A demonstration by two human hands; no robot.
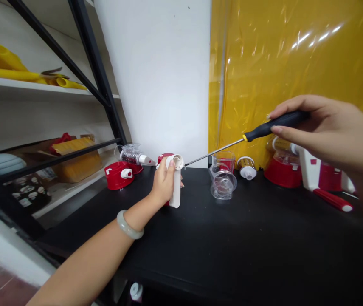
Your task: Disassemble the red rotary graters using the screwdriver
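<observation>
My left hand point(164, 180) is closed around a white plastic part point(176, 193) with a round socket at its top and a flat arm hanging down. A bit of red shows behind it, mostly hidden by the hand. In my right hand point(324, 117) is a screwdriver point(264, 128) with a dark handle and a yellow collar. Its long metal shaft slants down to the left, and the tip is at or very near the right side of the socket. Whether the tip touches a screw is too small to tell.
A red base point(119, 180) and a clear housing with a grater drum point(132, 153) stand left. Clear plastic pieces point(223, 185) and another drum point(246, 167) sit beyond my hands. More red-and-white parts point(283, 172) are at right on the black table point(219, 242). A shelf rack point(97, 63) rises at left.
</observation>
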